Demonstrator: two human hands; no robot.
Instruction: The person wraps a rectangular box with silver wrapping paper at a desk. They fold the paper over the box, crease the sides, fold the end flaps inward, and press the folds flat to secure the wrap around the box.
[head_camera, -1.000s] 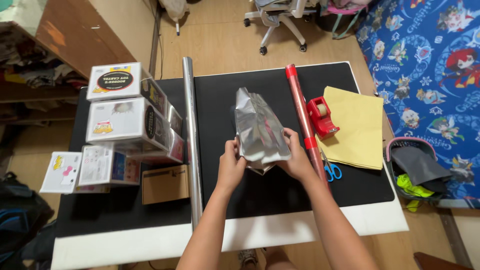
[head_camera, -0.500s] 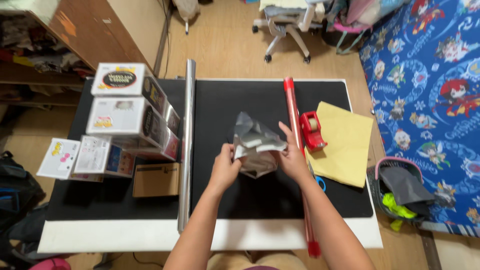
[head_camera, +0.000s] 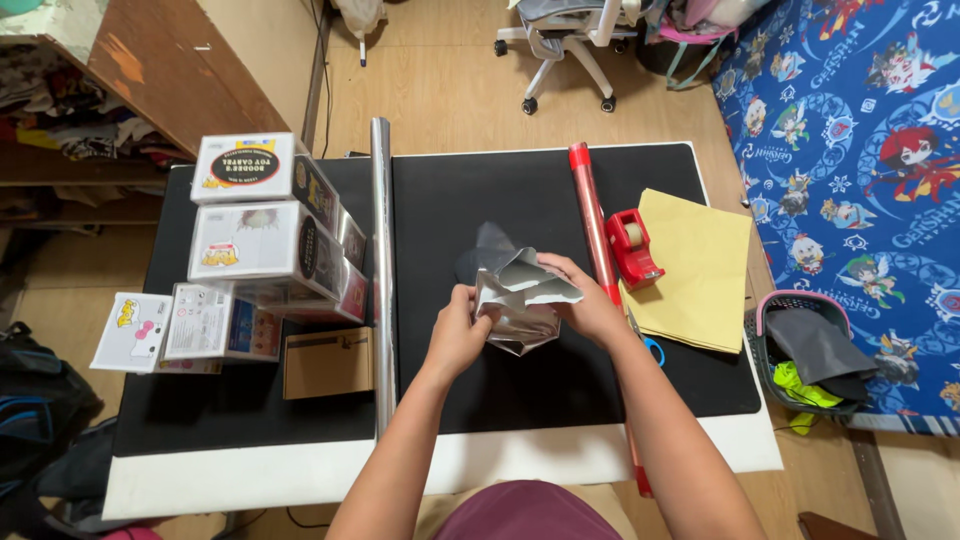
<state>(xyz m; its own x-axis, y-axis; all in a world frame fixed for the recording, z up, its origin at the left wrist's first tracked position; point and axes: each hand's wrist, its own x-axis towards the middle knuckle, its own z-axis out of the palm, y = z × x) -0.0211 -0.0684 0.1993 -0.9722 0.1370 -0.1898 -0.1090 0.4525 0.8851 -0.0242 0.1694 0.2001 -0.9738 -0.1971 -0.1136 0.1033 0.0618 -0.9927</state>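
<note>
Compared with one second ago, the crumpled silver foil sheet (head_camera: 515, 300) stands lower and is more folded together, where before it rose tall between the hands; both hands sit almost at the same place over the mat

From the head view, I see my left hand (head_camera: 457, 330) closed on the left edge of the silver sheet, fingers curled around the crease. My right hand (head_camera: 585, 300) is closed on the right side of the same sheet, thumb on top of a folded flap. The sheet is held just above the black rectangular mat (head_camera: 520, 190), near its middle, and a dark shadow lies on the mat behind it.

Left of the hands, a long silver roll of wrapping foil (head_camera: 380, 270) lies along the mat edge. Further left stand stacked white window boxes with figures (head_camera: 265, 235), and a small brown cardboard box (head_camera: 328, 363) rests in front of them, just beside the roll. Right of the hands, a long red roll of wrapping paper (head_camera: 590, 215) passes under my right wrist. A red tape dispenser (head_camera: 633, 245) sits touching the edge of a yellow paper sheet (head_camera: 700, 265). Blue scissor handles (head_camera: 653, 350) show partly beside my right forearm. On the floor to the right is a pink-rimmed basket (head_camera: 775, 300) with dark cloth inside
</note>
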